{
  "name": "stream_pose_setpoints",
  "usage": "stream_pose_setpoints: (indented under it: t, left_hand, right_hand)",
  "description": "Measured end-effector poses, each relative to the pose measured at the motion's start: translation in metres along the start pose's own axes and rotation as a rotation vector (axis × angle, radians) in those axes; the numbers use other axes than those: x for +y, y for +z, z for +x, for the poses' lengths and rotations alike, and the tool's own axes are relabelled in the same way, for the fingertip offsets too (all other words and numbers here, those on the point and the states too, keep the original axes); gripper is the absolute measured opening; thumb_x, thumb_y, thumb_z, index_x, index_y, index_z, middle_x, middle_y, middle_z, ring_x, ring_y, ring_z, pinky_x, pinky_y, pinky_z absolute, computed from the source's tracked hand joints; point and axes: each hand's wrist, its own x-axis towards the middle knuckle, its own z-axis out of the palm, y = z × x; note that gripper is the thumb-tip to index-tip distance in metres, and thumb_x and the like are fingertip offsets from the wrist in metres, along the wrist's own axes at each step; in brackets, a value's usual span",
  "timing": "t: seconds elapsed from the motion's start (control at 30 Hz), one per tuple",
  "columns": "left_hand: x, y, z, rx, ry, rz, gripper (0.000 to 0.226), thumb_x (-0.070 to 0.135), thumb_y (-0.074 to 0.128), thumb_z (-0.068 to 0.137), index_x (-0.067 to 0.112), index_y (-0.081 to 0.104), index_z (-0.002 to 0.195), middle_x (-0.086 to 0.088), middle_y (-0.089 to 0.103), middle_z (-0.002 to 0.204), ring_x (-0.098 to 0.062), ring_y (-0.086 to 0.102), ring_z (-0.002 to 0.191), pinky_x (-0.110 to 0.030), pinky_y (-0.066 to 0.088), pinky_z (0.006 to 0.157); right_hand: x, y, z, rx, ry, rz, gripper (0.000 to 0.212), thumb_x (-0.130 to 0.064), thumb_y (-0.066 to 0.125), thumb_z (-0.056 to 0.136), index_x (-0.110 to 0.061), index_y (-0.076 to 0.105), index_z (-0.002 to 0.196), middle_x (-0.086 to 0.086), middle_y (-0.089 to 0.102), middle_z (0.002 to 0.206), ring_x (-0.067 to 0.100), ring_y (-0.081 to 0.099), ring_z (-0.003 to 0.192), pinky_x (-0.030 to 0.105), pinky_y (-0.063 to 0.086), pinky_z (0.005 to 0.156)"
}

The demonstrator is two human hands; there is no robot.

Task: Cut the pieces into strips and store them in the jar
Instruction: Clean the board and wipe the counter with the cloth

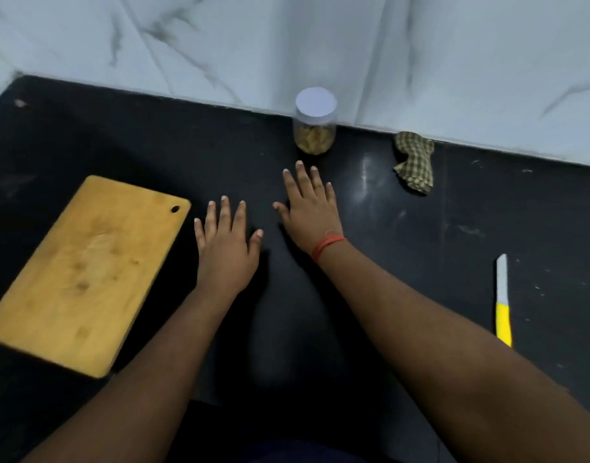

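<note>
A clear jar (315, 127) with a white lid on it stands at the back of the black counter, against the wall; pale yellowish strips fill its lower part. My right hand (312, 208) lies flat on the counter just in front of the jar, fingers spread, holding nothing; a red thread is around its wrist. My left hand (225, 243) rests palm down beside it, also empty. A bare wooden cutting board (83, 272) lies to the left of my left hand. A knife (503, 300) with a yellow handle and white blade lies far right.
A crumpled green checked cloth (415, 165) sits by the wall, right of the jar. The white marble wall (287, 45) closes off the back of the black counter (404, 245). The board's near end hangs toward the counter's front edge.
</note>
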Motion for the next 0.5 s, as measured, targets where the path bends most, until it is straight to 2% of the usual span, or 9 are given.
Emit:
stream_pose_setpoints:
  t: [0.13, 0.37, 0.5]
  left_hand:
    - [-0.052, -0.011, -0.019, 0.015, -0.135, -0.004, 0.064, 0.046, 0.037, 0.104, 0.016, 0.023, 0.159, -0.013, 0.014, 0.167, -0.032, 0.003, 0.155, -0.056, 0.004, 0.123]
    - [-0.151, -0.031, -0.042, 0.041, -0.378, -0.116, 0.066, 0.05, 0.034, 0.104, 0.018, 0.019, 0.16, -0.009, 0.009, 0.168, -0.028, -0.001, 0.155, -0.052, 0.0, 0.124]
    - [-0.2, -0.039, -0.065, 0.082, -0.622, -0.292, 0.068, 0.051, 0.034, 0.104, 0.017, 0.019, 0.16, -0.008, 0.006, 0.169, -0.026, -0.003, 0.155, -0.05, 0.0, 0.125]
  right_hand:
    - [-0.069, 0.015, 0.008, -0.077, -0.132, 0.022, 0.067, -0.053, 0.034, 0.099, -0.024, 0.015, 0.156, 0.002, 0.006, 0.164, 0.026, 0.004, 0.151, 0.053, 0.013, 0.119]
    - [-0.172, 0.043, 0.043, -0.216, -0.246, 0.004, 0.066, -0.054, 0.031, 0.1, -0.022, 0.016, 0.156, 0.004, 0.006, 0.164, 0.027, 0.005, 0.151, 0.052, 0.012, 0.12]
    - [-0.222, 0.058, 0.067, -0.264, -0.235, -0.02, 0.066, -0.054, 0.031, 0.099, -0.02, 0.021, 0.154, 0.009, 0.023, 0.158, 0.032, 0.021, 0.145, 0.051, 0.018, 0.118]
